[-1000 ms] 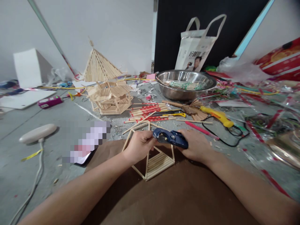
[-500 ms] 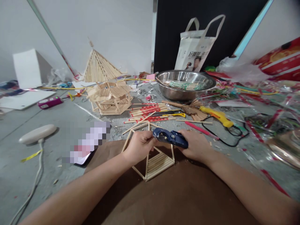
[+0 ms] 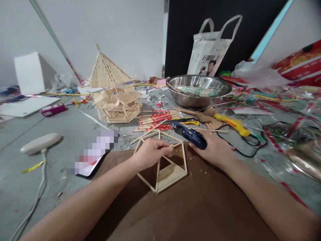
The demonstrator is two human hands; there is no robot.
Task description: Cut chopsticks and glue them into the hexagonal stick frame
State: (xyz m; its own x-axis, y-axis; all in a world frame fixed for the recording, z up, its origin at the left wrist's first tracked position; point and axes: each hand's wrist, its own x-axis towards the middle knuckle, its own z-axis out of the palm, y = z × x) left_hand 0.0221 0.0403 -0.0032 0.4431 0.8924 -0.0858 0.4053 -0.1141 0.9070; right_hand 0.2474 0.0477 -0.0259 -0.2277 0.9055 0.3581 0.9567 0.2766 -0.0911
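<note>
My left hand (image 3: 150, 154) is closed in a pinch on a small wooden stick (image 3: 171, 146), only its tip showing. It hovers over a frame of thin wooden sticks (image 3: 185, 157), which has one wedge filled with parallel slats (image 3: 168, 176). My right hand (image 3: 215, 147) grips a dark blue hand cutter (image 3: 192, 136) to the right of the frame, its head pointing away to the upper left. The frame rests on a brown sheet (image 3: 180, 214). Part of it is hidden behind my left hand.
Beyond lie red-wrapped sticks (image 3: 160, 117), a yellow glue gun or soldering tool (image 3: 233, 124) with black cord, and a steel bowl (image 3: 198, 100). A stick-built pavilion (image 3: 117, 103) stands back left. Left are a phone (image 3: 96, 152) and a white corded device (image 3: 40, 144).
My right hand has drawn the cutter away to the right and tilted it, apart from my left hand. My left hand has shifted slightly and the stick tip now shows.
</note>
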